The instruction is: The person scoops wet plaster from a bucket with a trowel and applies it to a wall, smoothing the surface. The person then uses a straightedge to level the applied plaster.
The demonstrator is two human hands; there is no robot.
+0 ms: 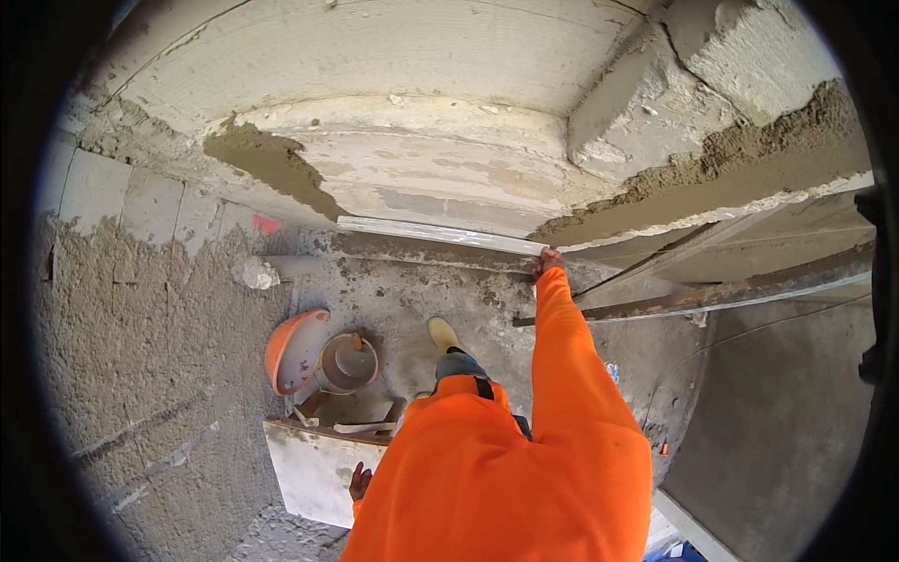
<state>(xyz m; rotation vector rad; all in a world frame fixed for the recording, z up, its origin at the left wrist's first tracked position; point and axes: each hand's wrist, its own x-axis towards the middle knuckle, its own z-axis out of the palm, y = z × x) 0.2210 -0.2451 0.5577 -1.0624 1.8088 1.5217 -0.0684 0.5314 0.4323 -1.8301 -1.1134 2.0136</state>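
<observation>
A long pale metal straightedge [442, 235] lies along the lower edge of the wall in front of me. My right hand [547, 262] is closed around its right end, with the arm stretched forward. Low at my left side hangs my left hand [361, 480], its fingers apart and nothing in it. It is nearest to a white-sided box or stand [314, 473]. Wet grey mortar covers patches of the wall, one at the left [272, 164] and a longer band at the right [721, 183].
Left of my feet stand a tilted orange basin [288, 356] and a round mortar bucket [348, 363]. Wooden pieces [365, 427] lie on the box. A long beam [712, 295] slants across the right side. A pipe [290, 268] sticks out by the left wall.
</observation>
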